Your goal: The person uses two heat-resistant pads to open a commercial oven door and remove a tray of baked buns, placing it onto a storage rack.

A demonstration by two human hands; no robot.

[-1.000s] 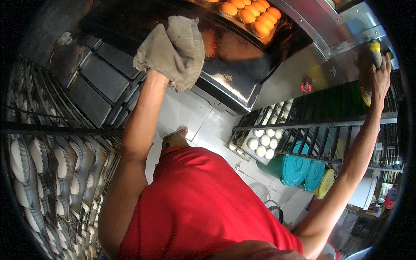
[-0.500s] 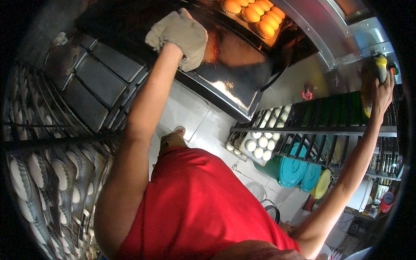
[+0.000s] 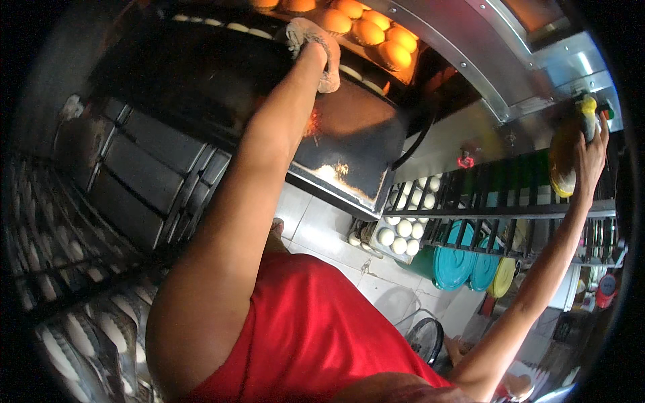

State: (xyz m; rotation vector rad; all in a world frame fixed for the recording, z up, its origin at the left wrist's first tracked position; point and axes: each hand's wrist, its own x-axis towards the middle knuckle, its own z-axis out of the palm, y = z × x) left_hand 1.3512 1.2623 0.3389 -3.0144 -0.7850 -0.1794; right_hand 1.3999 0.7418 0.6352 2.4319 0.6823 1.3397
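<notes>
My left hand (image 3: 313, 57), covered by a thick pale cloth mitt, reaches to the lit oven mouth. It is at the front edge of the glowing tray of golden buns (image 3: 368, 32). A row of pale shapes (image 3: 252, 31) lies along that edge on either side of the mitt, which hides my fingers. The lowered dark oven door (image 3: 353, 138) lies under my left forearm. At the far right, my right hand (image 3: 591, 154) is closed around a yellow-topped grey handle (image 3: 587, 121). A green knob (image 3: 607, 109) is beside my fingertips, and a yellow rounded object (image 3: 562, 168) is just left of the hand.
Racks of filled trays (image 3: 87, 342) stand on the left, near stacked dark pans (image 3: 138, 151). Right of the door, a metal rack (image 3: 497, 209) holds pale dough balls (image 3: 403, 237). Teal-lidded tubs (image 3: 455, 262) and a red valve (image 3: 465, 158) are nearby.
My mitted left hand has moved farther in and slightly right, from above the open door to the tray's edge. My right hand stays at the yellow-topped handle.
</notes>
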